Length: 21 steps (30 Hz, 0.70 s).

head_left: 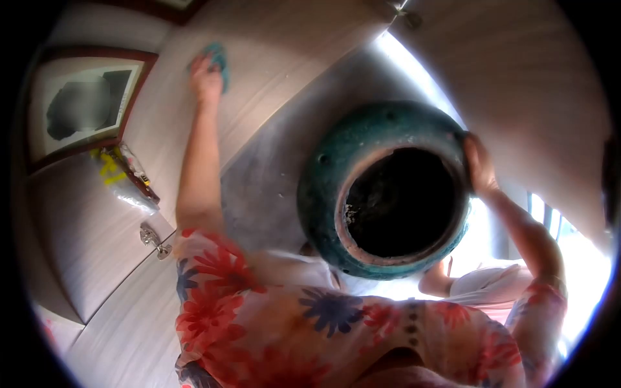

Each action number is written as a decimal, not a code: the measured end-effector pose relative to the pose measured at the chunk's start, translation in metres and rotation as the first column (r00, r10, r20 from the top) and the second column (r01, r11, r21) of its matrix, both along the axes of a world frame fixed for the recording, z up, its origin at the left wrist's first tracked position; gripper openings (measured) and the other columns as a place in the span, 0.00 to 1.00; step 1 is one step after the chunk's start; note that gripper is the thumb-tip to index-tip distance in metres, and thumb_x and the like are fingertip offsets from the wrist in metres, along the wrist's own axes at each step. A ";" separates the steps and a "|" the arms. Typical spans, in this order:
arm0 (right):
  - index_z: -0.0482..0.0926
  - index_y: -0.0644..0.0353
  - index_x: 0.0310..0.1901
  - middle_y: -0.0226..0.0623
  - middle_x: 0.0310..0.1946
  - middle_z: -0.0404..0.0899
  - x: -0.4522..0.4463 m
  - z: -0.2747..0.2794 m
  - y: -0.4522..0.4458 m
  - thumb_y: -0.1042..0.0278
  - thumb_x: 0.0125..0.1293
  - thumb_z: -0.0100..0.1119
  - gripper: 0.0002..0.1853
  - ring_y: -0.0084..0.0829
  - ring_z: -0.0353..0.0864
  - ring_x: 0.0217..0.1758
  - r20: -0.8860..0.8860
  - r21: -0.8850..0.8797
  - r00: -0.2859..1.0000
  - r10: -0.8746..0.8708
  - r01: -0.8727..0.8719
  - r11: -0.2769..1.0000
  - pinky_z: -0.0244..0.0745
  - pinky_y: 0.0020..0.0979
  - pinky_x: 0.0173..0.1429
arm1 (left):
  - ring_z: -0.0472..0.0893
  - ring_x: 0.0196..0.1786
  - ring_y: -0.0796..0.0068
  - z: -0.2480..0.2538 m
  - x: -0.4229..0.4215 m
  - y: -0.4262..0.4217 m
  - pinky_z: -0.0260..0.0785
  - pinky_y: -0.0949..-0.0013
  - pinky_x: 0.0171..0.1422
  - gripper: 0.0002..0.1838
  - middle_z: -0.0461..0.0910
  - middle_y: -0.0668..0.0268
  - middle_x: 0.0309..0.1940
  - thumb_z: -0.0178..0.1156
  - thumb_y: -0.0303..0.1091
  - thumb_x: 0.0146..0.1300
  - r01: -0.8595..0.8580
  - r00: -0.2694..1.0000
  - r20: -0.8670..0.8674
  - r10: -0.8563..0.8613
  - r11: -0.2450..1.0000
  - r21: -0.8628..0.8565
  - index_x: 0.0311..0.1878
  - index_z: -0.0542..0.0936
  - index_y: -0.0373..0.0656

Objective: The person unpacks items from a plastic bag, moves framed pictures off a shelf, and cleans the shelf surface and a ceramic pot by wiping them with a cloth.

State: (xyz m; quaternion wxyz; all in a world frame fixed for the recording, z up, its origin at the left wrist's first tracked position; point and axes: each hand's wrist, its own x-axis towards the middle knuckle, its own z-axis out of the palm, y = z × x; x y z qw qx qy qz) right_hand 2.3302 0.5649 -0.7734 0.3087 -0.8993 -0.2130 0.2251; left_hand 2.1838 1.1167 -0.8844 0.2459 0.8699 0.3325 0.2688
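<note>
My left hand [207, 76], slightly blurred, is stretched out to the upper left. Its fingers press a teal cloth or sponge [218, 59] onto a pale wood-grain panel [272, 52]. My right hand [480, 165] holds the right side of a big green glazed pot [323, 187], thumb and fingers against its shoulder. The pot's wide mouth faces me, with a brownish unglazed rim and a dark inside. Part of the right hand's grip is hidden behind the pot.
A framed picture [42, 107] is at the left, with small items and a clear plastic bag [134, 195] below it. A metal latch [154, 240] joins wooden panels. Grey floor [259, 181] shows beneath the pot; bright light enters at right.
</note>
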 end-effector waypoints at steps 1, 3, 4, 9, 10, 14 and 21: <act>0.71 0.67 0.48 0.51 0.40 0.74 0.001 -0.003 -0.004 0.43 0.65 0.36 0.31 0.43 0.72 0.46 -0.021 0.018 1.000 0.008 -0.007 1.000 0.64 0.33 0.54 | 0.70 0.54 0.75 -0.009 0.010 -0.024 0.64 0.71 0.57 0.12 0.73 0.62 0.50 0.53 0.24 0.57 0.097 0.994 -0.072 -0.081 0.964 0.249 0.45 0.77 0.40; 0.71 0.67 0.49 0.51 0.40 0.74 0.003 -0.008 -0.006 0.42 0.65 0.36 0.31 0.43 0.72 0.46 -0.070 0.073 0.997 0.034 -0.029 0.997 0.63 0.33 0.54 | 0.71 0.53 0.75 -0.015 0.025 -0.082 0.64 0.71 0.55 0.10 0.73 0.62 0.50 0.54 0.24 0.55 0.226 0.952 0.260 -0.160 0.943 -0.246 0.41 0.78 0.40; 0.71 0.67 0.48 0.51 0.40 0.74 0.003 -0.008 -0.002 0.42 0.65 0.35 0.31 0.43 0.72 0.46 -0.064 0.072 0.997 0.034 -0.030 0.997 0.63 0.34 0.54 | 0.71 0.53 0.75 -0.016 0.031 -0.110 0.65 0.71 0.54 0.10 0.73 0.63 0.50 0.54 0.23 0.54 0.324 0.901 0.407 -0.150 0.857 -0.400 0.39 0.79 0.40; 0.72 0.66 0.48 0.52 0.39 0.74 0.001 -0.006 -0.002 0.43 0.65 0.35 0.30 0.44 0.72 0.45 -0.015 0.033 1.000 0.018 -0.018 0.999 0.63 0.34 0.54 | 0.72 0.53 0.72 0.031 0.010 -0.163 0.64 0.73 0.53 0.17 0.76 0.65 0.46 0.49 0.15 0.50 0.523 0.852 0.067 -0.519 0.839 -0.154 0.40 0.80 0.41; 0.72 0.66 0.47 0.52 0.39 0.74 0.002 -0.007 -0.003 0.43 0.65 0.35 0.30 0.44 0.72 0.46 -0.002 0.022 1.000 0.022 -0.022 1.000 0.63 0.34 0.54 | 0.73 0.51 0.74 0.035 0.007 -0.157 0.65 0.75 0.50 0.14 0.76 0.65 0.44 0.50 0.14 0.49 0.508 0.861 0.153 -0.486 0.798 -0.325 0.38 0.80 0.38; 0.71 0.66 0.49 0.52 0.40 0.74 0.001 -0.004 -0.001 0.41 0.65 0.35 0.32 0.44 0.72 0.47 -0.076 0.017 0.997 -0.022 0.023 1.000 0.63 0.33 0.54 | 0.73 0.52 0.69 0.052 0.006 -0.076 0.62 0.73 0.58 0.17 0.75 0.58 0.49 0.49 0.22 0.56 0.166 0.981 0.171 -0.094 0.861 -0.480 0.48 0.76 0.44; 0.70 0.65 0.50 0.52 0.41 0.74 -0.001 0.004 0.003 0.40 0.65 0.34 0.32 0.44 0.71 0.48 -0.058 -0.034 0.998 -0.035 0.034 0.999 0.62 0.33 0.55 | 0.65 0.59 0.57 -0.023 0.093 -0.097 0.57 0.51 0.60 0.19 0.69 0.62 0.54 0.57 0.37 0.49 0.272 0.962 -0.085 -0.259 0.902 0.334 0.47 0.77 0.49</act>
